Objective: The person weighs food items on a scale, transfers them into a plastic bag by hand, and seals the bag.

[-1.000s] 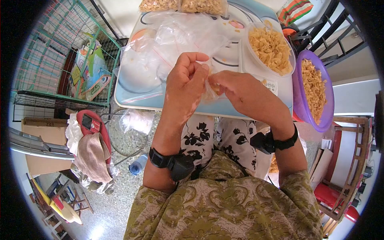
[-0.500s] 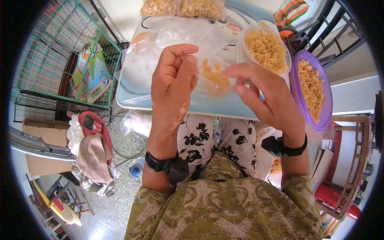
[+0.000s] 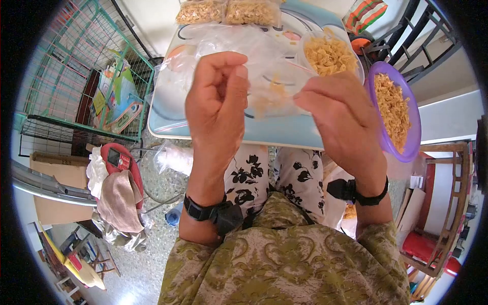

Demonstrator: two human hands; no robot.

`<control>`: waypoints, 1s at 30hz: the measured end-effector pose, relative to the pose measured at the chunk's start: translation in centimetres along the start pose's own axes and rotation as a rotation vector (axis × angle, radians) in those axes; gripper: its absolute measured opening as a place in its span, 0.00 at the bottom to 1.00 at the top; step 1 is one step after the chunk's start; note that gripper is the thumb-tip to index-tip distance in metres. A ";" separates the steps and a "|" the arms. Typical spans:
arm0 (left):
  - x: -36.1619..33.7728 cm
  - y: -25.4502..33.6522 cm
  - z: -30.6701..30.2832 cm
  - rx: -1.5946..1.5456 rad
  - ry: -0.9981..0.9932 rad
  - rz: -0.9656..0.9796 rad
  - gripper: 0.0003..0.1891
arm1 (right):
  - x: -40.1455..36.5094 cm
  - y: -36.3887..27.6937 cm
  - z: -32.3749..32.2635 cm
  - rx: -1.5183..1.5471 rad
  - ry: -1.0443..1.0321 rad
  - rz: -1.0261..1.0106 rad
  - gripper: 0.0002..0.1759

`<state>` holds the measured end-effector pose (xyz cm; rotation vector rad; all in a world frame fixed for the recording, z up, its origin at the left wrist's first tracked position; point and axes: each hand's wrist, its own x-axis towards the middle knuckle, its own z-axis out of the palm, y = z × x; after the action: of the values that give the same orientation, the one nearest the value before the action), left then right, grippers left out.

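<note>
A clear plastic bag [image 3: 264, 104] with a few yellow crisp pieces [image 3: 277, 87] in it hangs between my hands over the table. My left hand [image 3: 217, 99] is closed on the bag's left side, thumb against the curled fingers. Fingers pinched together, my right hand [image 3: 343, 109] grips the bag's right side. Just beyond the right hand, partly hidden by it, stands a clear tub [image 3: 360, 71] heaped with yellow crisp pieces. Loose clear plastic bags [image 3: 229, 38] lie on the table beyond my left hand.
Two filled bags [image 3: 201, 11] of crisp pieces lie at the far edge of the blue table [image 3: 170, 129]. A purple basin [image 3: 415, 119] of crisp pieces is at the right. Left are a green wire cage [image 3: 61, 66] and a red stool [image 3: 134, 173] with a phone and cloth.
My right hand has moved slightly left and its fingers have closed together. The bag looks flatter and more stretched between the hands. My left hand has shifted slightly left.
</note>
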<state>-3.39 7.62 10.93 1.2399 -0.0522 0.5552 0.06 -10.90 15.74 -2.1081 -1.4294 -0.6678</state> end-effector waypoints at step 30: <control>0.1 -1.3 1.7 0.240 0.075 -0.085 0.08 | -12.1 1.4 -1.7 0.016 0.063 0.890 0.07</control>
<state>-2.34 5.79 10.41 1.4457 0.1330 0.5444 -2.75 -20.75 9.03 -2.3674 -0.3480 -0.3431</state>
